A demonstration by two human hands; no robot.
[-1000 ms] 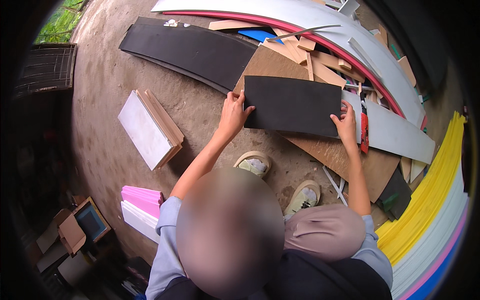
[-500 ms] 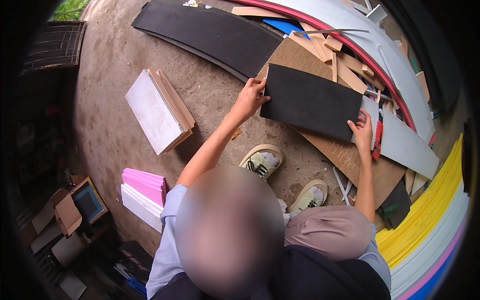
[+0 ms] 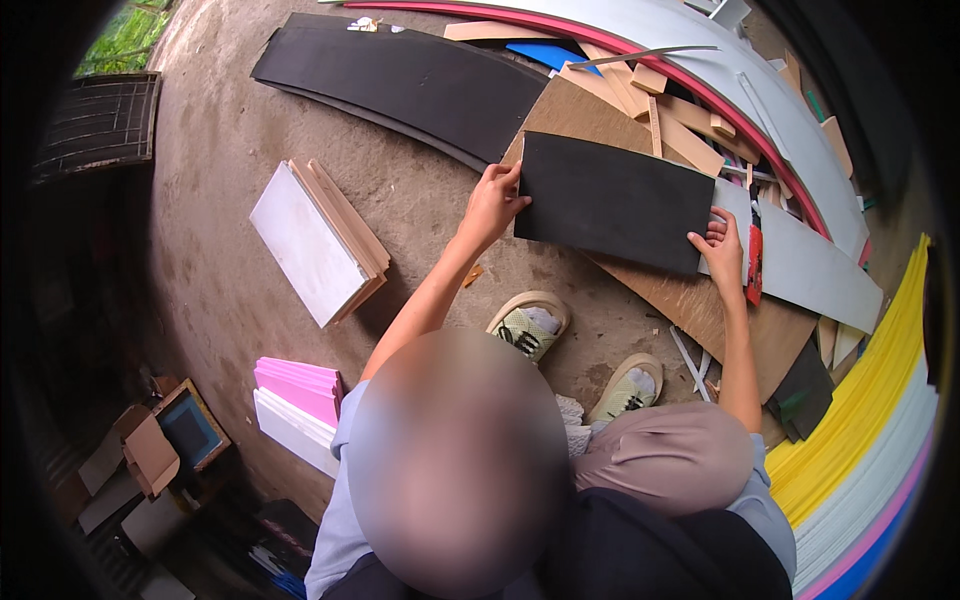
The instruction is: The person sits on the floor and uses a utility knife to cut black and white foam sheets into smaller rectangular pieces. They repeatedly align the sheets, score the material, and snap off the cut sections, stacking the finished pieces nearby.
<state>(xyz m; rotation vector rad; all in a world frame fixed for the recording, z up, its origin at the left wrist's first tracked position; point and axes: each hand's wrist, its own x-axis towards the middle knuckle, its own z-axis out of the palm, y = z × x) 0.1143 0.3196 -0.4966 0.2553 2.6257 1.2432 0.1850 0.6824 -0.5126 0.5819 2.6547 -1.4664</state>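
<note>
Hands (image 3: 492, 205) (image 3: 722, 258) gripping black panel (image 3: 612, 203) at opposite ends, over brown board (image 3: 685, 308) — cardboard box (image 3: 152, 460) lower left, contents unclear

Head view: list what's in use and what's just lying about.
In use:
black sheet, held by left hand and right hand
brown board below it, probably
red tool, perhaps

Lying about:
pink stack
white-topped stack
tan strips
yellow stack

Light blue sleeves (image 3: 341, 535), taupe trousers (image 3: 665, 462), pale green shoes (image 3: 517, 331) show.

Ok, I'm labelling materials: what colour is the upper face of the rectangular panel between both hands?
Black; the rectangular panel shows best in the head view.
</note>
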